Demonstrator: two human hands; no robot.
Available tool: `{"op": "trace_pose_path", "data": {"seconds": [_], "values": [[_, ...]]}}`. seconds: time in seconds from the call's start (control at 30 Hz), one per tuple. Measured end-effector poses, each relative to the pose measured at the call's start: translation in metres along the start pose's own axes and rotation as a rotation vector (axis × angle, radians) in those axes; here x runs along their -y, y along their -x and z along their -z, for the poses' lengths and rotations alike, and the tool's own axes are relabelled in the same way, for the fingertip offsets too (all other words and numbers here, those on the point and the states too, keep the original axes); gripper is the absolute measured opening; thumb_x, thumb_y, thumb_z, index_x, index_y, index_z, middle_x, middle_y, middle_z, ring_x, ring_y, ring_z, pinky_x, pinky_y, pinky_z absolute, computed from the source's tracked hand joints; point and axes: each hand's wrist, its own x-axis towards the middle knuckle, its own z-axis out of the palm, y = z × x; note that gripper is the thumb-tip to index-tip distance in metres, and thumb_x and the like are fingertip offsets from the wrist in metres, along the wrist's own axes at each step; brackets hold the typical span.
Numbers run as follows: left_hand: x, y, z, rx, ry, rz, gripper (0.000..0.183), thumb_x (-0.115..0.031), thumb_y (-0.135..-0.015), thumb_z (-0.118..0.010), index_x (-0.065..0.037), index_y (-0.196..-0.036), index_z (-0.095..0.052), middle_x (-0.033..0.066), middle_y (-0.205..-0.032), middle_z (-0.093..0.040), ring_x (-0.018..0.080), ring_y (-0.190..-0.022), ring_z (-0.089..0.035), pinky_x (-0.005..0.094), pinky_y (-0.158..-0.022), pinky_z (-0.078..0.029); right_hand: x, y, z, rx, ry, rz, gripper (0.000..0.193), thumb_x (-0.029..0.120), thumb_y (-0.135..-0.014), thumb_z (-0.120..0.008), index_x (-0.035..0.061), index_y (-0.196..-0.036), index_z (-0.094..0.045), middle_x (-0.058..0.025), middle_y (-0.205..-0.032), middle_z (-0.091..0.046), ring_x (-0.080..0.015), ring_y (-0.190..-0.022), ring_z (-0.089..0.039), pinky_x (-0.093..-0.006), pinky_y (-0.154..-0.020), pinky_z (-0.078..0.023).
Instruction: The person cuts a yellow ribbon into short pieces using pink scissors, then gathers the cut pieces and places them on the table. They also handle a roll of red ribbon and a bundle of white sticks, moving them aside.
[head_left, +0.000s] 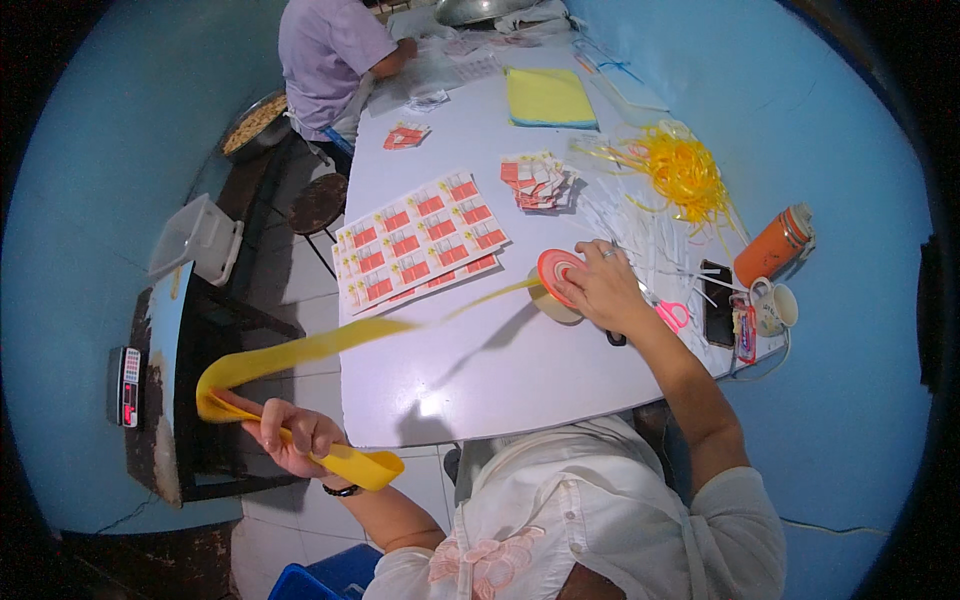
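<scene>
A yellow ribbon (pixel 305 348) stretches from a spool across the near left part of the table and past its left edge. My left hand (pixel 292 436) is closed round folded loops of this ribbon, off the table's near left corner. At the other end, my right hand (pixel 610 284) grips the ribbon spool (pixel 557 270), which has a red-and-white ringed side and stands on edge on the white table (pixel 500 385). Just right of that hand are pink-handled scissors (pixel 674 316), partly hidden. Printed label sheets (pixel 415 240) lie between my hands, farther back.
Cut label stacks (pixel 540 182), yellow sheets (pixel 548 98), white strips (pixel 640 220) and tangled yellow ribbons (pixel 690 175) lie farther back. A phone (pixel 717 300), orange flask (pixel 772 248) and cup (pixel 775 305) line the right edge. Another person (pixel 330 60) works far left, near a stool (pixel 318 203).
</scene>
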Motion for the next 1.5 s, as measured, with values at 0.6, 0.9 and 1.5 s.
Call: {"op": "trace_pose_path", "data": {"seconds": [0.6, 0.9, 1.5], "values": [[0.135, 0.013, 0.028, -0.115, -0.61, 0.763, 0.042, -0.036, -0.103, -0.044, -0.012, -0.136, -0.039, 0.0082, -0.101, -0.058, 0.0073, -0.059, -0.04, 0.0199, -0.052, -0.034, 0.114, -0.049, 0.099, -0.038, -0.569, 0.379, 0.028, 0.007, -0.077, -0.071, 0.0039, -0.103, -0.062, -0.0089, -0.093, -0.064, -0.0266, -0.087, -0.062, -0.0356, -0.076, -0.05], [0.145, 0.02, 0.02, 0.085, -1.356, 0.255, 0.035, -0.022, -0.103, -0.041, 0.003, -0.124, -0.053, 0.011, -0.116, -0.062, 0.0258, -0.105, -0.058, 0.0378, -0.097, -0.043, 0.124, -0.024, 0.095, -0.495, -0.24, 0.629, 0.022, 0.015, -0.072, -0.064, 0.01, -0.093, -0.061, -0.0022, -0.085, -0.058, -0.0198, -0.078, -0.06, -0.0352, -0.066, -0.049], [0.14, -0.009, 0.035, -0.378, -0.422, 0.569, 0.044, -0.028, -0.101, -0.05, -0.009, -0.14, -0.043, -0.0026, -0.089, -0.05, 0.0035, -0.063, -0.039, 0.0172, -0.055, -0.035, 0.143, 0.024, 0.081, 0.234, -0.725, 0.732, 0.023, 0.016, -0.077, -0.064, 0.0081, -0.098, -0.058, -0.0083, -0.094, -0.057, -0.0243, -0.091, -0.061, -0.0385, -0.073, -0.05]]}}
